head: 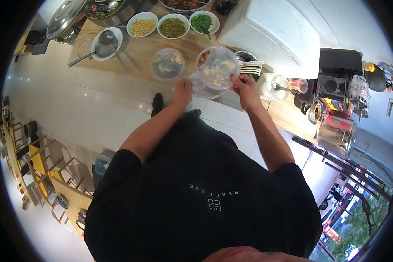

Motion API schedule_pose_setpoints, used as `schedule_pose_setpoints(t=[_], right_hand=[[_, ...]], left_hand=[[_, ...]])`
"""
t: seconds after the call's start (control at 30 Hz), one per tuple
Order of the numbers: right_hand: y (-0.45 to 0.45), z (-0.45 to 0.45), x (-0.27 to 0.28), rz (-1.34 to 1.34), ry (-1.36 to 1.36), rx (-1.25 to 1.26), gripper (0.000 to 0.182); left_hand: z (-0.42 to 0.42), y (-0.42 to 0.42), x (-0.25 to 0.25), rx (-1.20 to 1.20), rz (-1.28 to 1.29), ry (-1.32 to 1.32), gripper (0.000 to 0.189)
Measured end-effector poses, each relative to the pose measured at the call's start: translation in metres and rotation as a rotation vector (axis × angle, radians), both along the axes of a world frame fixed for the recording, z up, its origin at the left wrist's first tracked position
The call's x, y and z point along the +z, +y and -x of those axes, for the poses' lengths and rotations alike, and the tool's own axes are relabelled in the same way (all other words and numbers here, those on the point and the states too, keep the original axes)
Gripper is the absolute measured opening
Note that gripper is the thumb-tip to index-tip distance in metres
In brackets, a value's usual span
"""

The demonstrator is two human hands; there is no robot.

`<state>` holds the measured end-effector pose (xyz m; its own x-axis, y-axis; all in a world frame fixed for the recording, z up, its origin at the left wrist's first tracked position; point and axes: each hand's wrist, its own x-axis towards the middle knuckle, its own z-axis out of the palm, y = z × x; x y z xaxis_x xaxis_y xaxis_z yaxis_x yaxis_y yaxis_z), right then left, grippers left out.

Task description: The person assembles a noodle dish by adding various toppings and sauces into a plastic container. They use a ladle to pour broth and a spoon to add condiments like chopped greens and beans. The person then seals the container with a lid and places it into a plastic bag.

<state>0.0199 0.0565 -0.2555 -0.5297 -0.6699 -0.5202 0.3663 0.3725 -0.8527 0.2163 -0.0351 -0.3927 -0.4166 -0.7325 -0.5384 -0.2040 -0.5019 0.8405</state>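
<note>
My right hand [247, 91] grips the near right rim of a round clear plastic takeaway container [218, 67]. Pale pieces, green bits and a reddish-brown patch show through its translucent top. Beneath and in front of it hangs thin clear plastic [204, 89], which looks like a bag. My left hand [183, 95] pinches the left edge of this plastic. How far the plastic wraps the container cannot be made out. To the left, a second round lidded container [167, 64] with similar food stands near the front edge of the wooden table [140, 54].
Behind are white bowls of yellow beans or nuts [142, 27], chopped dark-green vegetable [173, 27] and chopped greens [201, 22]. A bowl with ladles [106, 44] sits left. At right stand a white foam box [271, 36] and an open jar with a spoon [279, 87].
</note>
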Motion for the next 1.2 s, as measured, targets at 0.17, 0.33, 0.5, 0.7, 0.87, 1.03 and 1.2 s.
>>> schedule_pose_setpoints(t=[0.17,0.33,0.5,0.7,0.87,1.03,1.2], right_hand=[[0.042,-0.017,-0.084,-0.028,-0.13,-0.136,0.014],[0.054,-0.05,-0.148,-0.062,-0.165,-0.22,0.015],[0.059,-0.055,-0.174,-0.118,-0.118,-0.2,0.024],[0.048,-0.038,-0.121,-0.314,0.554,0.021,0.031],[-0.047,-0.057,-0.078,0.081,0.767,0.274,0.026],[-0.14,-0.06,-0.101,-0.301,0.848,0.711,0.027],[-0.172,-0.045,-0.132,-0.433,0.172,0.739,0.029]], left_hand=[[0.006,0.004,0.001,0.006,-0.069,-0.034,0.032],[-0.006,-0.003,-0.004,-0.104,-0.036,-0.165,0.027],[-0.017,-0.008,-0.025,-0.257,0.2,-0.357,0.024],[-0.029,-0.009,-0.031,-0.267,0.12,-0.28,0.029],[-0.034,-0.006,-0.047,-0.283,0.006,-0.153,0.027],[-0.041,-0.006,-0.045,-0.214,-0.024,-0.073,0.025],[-0.043,-0.005,-0.057,-0.152,-0.135,-0.001,0.02]])
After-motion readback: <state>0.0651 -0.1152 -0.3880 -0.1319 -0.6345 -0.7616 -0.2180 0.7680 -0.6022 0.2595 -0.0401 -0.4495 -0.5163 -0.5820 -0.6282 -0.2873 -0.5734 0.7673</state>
